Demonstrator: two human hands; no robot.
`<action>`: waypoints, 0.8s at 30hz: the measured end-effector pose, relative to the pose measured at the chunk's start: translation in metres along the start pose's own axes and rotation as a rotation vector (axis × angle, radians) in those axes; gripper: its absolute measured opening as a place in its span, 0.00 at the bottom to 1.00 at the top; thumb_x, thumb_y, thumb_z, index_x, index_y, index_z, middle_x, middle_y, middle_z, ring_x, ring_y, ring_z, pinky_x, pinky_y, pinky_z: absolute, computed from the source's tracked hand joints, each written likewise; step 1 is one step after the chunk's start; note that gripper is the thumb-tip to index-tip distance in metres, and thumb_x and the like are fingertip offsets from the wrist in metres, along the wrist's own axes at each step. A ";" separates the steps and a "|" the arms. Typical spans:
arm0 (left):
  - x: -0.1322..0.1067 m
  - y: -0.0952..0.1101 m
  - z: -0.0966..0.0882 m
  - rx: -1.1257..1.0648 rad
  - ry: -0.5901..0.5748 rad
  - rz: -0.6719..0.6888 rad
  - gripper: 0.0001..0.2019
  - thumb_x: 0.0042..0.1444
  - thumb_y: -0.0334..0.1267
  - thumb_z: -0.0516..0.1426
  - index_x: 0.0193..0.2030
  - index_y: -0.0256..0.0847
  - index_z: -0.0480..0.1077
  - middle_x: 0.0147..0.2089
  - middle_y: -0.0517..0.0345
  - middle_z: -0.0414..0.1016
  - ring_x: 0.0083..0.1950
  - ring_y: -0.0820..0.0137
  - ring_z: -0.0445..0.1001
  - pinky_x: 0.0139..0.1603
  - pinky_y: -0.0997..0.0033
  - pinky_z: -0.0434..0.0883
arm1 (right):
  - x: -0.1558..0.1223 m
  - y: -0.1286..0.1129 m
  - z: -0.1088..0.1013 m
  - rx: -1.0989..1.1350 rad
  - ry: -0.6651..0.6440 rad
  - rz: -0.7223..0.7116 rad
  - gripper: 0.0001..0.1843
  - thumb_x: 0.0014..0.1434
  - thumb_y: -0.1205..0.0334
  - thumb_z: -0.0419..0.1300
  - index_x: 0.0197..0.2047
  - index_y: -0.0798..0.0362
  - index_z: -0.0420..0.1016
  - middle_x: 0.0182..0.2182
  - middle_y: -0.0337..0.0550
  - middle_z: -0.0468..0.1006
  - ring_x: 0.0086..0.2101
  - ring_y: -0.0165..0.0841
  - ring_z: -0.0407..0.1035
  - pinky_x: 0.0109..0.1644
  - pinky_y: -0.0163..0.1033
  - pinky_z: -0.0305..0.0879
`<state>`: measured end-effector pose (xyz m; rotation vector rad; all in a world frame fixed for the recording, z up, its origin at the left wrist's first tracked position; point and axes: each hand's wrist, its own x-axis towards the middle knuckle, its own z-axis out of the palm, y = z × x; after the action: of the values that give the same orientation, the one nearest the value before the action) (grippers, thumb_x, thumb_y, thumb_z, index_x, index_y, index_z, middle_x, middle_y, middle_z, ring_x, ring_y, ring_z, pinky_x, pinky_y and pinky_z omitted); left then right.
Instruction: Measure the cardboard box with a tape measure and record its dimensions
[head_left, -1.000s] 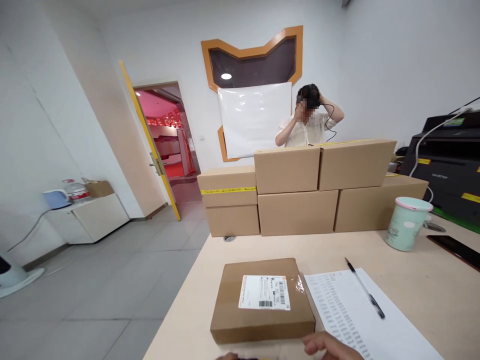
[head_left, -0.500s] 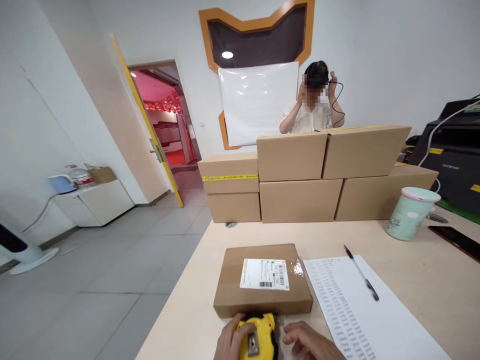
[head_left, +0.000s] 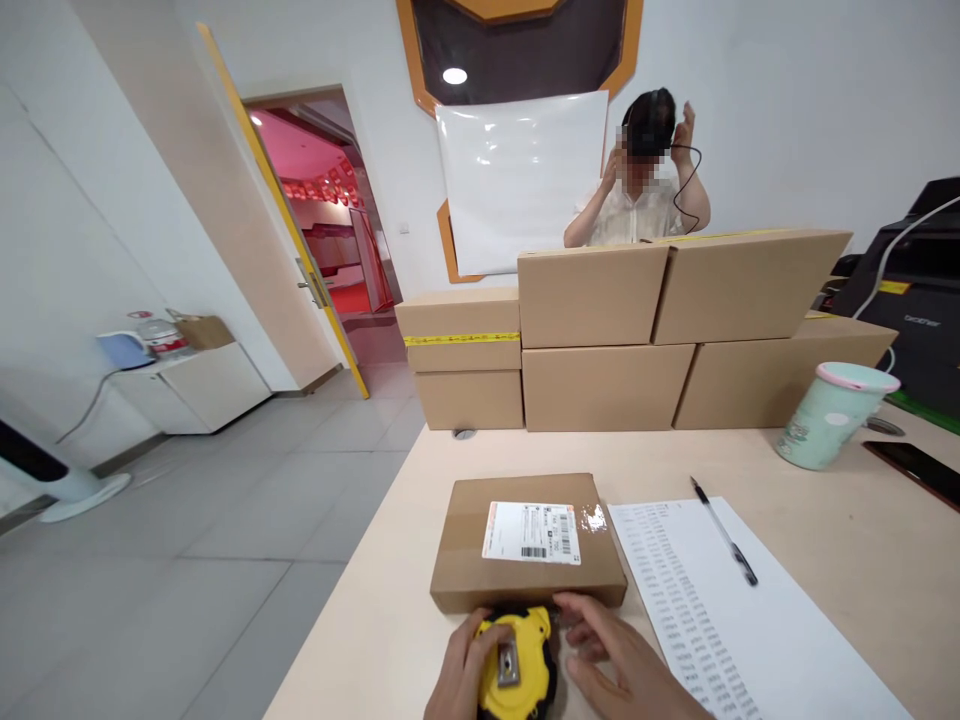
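A yellow and black tape measure (head_left: 529, 655) lies at the bottom of the view, its metal clip facing up. My left hand (head_left: 461, 670) is closed around its left side. Just right of it is my right hand (head_left: 622, 655), fingers curved and apart, the index fingertip by the tape measure's upper right corner and close to the front of a flat cardboard box (head_left: 457, 540). No drawn-out tape can be made out. The box lies flat on the table and bears a white shipping label (head_left: 532, 532).
A printed sheet (head_left: 697, 600) with a pen (head_left: 724, 530) on it lies to the right. Beyond are a mint-green cup (head_left: 832, 420) and a phone (head_left: 919, 470). Stacked cartons (head_left: 607, 385) line the table's far side, with a person (head_left: 637, 205) behind them. A printer (head_left: 922, 290) stands far right.
My right hand has moved forward, its index finger now reaching towards the box's front edge. The left hand keeps its hold on the tape measure. The camera view has shifted slightly.
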<state>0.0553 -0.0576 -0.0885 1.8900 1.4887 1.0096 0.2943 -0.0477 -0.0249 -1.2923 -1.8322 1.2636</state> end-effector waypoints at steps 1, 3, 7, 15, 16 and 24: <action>0.000 0.000 0.000 -0.029 -0.004 -0.003 0.24 0.46 0.49 0.63 0.49 0.43 0.73 0.58 0.40 0.69 0.60 0.52 0.67 0.57 0.56 0.68 | 0.000 0.002 0.000 0.001 0.006 0.003 0.26 0.58 0.57 0.55 0.60 0.51 0.63 0.51 0.52 0.73 0.45 0.38 0.69 0.50 0.44 0.66; 0.002 0.002 -0.003 -0.108 -0.020 -0.006 0.28 0.42 0.55 0.63 0.48 0.42 0.73 0.56 0.39 0.69 0.59 0.50 0.67 0.57 0.55 0.68 | 0.000 0.006 0.000 -0.003 0.014 0.001 0.26 0.60 0.54 0.53 0.60 0.52 0.63 0.50 0.52 0.73 0.44 0.38 0.70 0.49 0.44 0.66; 0.005 0.025 -0.017 -0.411 -0.049 -0.069 0.30 0.40 0.61 0.62 0.45 0.42 0.71 0.50 0.45 0.73 0.53 0.51 0.71 0.54 0.55 0.69 | -0.003 0.004 -0.002 0.048 -0.012 -0.005 0.28 0.61 0.46 0.52 0.60 0.52 0.64 0.47 0.53 0.74 0.42 0.38 0.70 0.47 0.44 0.67; 0.019 0.080 -0.060 -0.628 -0.261 -0.167 0.34 0.35 0.52 0.67 0.50 0.45 0.66 0.49 0.51 0.71 0.52 0.53 0.71 0.53 0.59 0.68 | -0.008 -0.044 -0.012 0.571 -0.011 0.086 0.27 0.51 0.40 0.62 0.45 0.51 0.71 0.32 0.43 0.73 0.33 0.33 0.70 0.39 0.40 0.67; 0.021 0.083 -0.062 -0.614 -0.257 -0.147 0.33 0.35 0.52 0.68 0.50 0.45 0.66 0.49 0.51 0.71 0.53 0.52 0.71 0.53 0.59 0.68 | -0.008 -0.048 -0.013 0.601 0.012 0.102 0.26 0.49 0.40 0.64 0.41 0.52 0.71 0.31 0.41 0.72 0.31 0.31 0.69 0.37 0.39 0.67; 0.028 0.093 -0.055 -0.710 -0.327 -0.130 0.36 0.37 0.54 0.66 0.53 0.43 0.61 0.49 0.49 0.71 0.48 0.56 0.72 0.48 0.60 0.68 | -0.002 -0.051 -0.014 0.655 0.044 0.173 0.24 0.48 0.39 0.64 0.34 0.52 0.66 0.23 0.34 0.65 0.24 0.25 0.62 0.30 0.33 0.62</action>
<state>0.0670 -0.0567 0.0224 1.3434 0.8854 0.9447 0.2865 -0.0494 0.0274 -1.0976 -1.1317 1.7179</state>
